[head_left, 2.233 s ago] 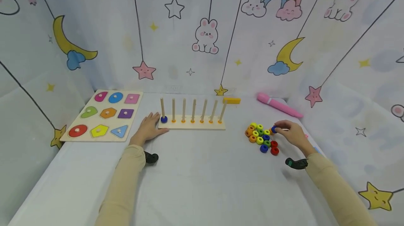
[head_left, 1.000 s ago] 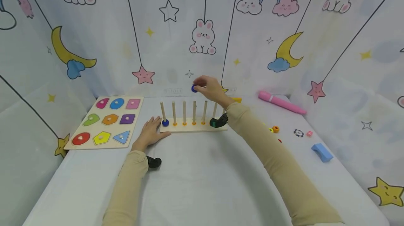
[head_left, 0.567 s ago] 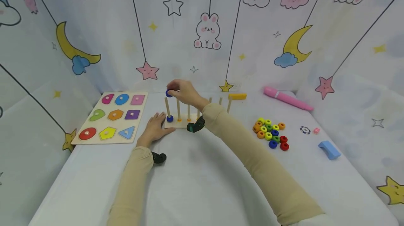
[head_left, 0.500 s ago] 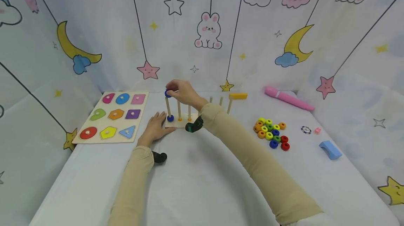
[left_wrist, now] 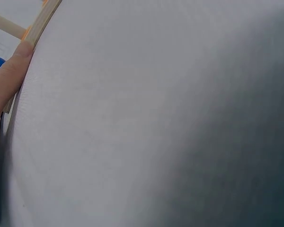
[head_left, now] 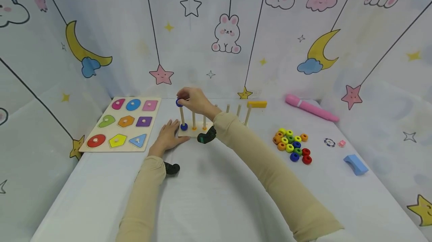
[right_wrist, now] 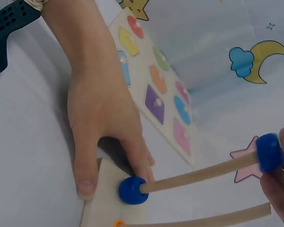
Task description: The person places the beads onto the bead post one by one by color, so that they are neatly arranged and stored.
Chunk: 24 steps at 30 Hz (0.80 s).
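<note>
From the head view, your right hand (head_left: 195,101) has its fingers pinched on a blue ring (head_left: 179,102) right at the tip of the leftmost peg (head_left: 182,114) of the peg rack (head_left: 202,131). Another blue ring (head_left: 183,126) already sits at that peg's foot. If you let go before the hole is over the tip, the ring may glance off and roll across the white surface (head_left: 216,189). Your left hand (head_left: 167,137) lies flat with fingers spread against the rack's end; ease off it and the rack may slide under the push. The loose rings (head_left: 293,145) lie well apart to the right, with a shape puzzle board (head_left: 119,124) to the left and printed moon-and-star curtains around.

The left wrist view shows mostly white cloth, with a fingertip (left_wrist: 9,75) straight against the rack's edge.

In the right wrist view the held ring (right_wrist: 269,152) looks just threaded on the tip, so a tilted release could jam it there. The left hand's fingers (right_wrist: 137,156) press the base beside the seated ring (right_wrist: 132,190).
</note>
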Tool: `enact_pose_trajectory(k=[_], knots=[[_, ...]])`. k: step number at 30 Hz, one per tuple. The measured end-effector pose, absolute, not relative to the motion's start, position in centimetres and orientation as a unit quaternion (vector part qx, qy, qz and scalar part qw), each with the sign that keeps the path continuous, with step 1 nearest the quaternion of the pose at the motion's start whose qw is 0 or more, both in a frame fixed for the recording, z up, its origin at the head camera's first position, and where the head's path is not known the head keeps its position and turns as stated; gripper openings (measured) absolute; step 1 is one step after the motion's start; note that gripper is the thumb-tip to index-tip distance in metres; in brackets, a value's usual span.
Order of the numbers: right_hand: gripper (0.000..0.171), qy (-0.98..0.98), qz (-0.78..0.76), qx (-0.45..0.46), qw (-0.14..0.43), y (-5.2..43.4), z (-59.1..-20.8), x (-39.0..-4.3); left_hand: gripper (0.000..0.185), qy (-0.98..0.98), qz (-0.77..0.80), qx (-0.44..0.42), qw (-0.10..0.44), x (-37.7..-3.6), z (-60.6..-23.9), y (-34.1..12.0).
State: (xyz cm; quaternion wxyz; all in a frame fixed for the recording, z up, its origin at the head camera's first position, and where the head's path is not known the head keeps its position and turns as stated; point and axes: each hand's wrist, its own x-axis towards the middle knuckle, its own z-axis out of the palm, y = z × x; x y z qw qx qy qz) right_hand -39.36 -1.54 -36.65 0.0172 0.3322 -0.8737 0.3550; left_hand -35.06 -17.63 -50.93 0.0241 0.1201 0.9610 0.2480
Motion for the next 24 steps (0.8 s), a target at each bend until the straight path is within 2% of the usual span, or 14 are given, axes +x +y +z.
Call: enact_pose_trajectory(k=[12, 18, 24], knots=[[0.024, -0.882, 0.352, 0.311, 0.047, 1.7, -36.8, -39.9, 0.091, 0.957, 0.254, 0.136, 0.019, -34.7, -50.5, -17.2], [0.021, -0.889, 0.348, 0.289, 0.074, 5.0, -36.8, -40.8, 0.091, 0.960, 0.243, 0.137, 0.017, -34.8, -50.4, -17.7], [0.018, -0.890, 0.362, 0.268, 0.070, 9.5, -36.9, -41.0, 0.089, 0.959, 0.244, 0.143, 0.020, -34.6, -50.5, -17.6]])
